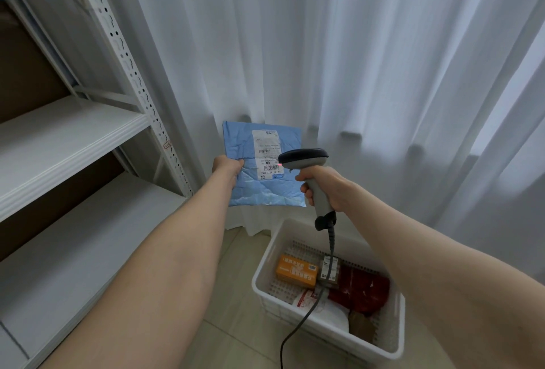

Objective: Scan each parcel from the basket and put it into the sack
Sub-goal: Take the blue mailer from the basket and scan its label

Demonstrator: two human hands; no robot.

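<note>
My left hand (226,169) grips the left edge of a blue padded mailer parcel (259,189), held upright in front of the curtain with its white shipping label (267,152) facing me. My right hand (326,189) is curled round the grey handle of a corded barcode scanner (305,158). The scanner's dark head points at the label, and a red light spot shows on the label's barcode. Below, on the floor, a white plastic basket (265,268) holds an orange box (296,270), a small brown box (329,272), a dark red parcel (361,289) and a white bag (330,311). No sack is in view.
A white metal shelving rack (73,133) with brown cardboard behind its shelves stands on the left. White curtains (354,59) hang behind the parcel. The scanner's cable (306,315) drops across the basket to the beige tiled floor (233,295).
</note>
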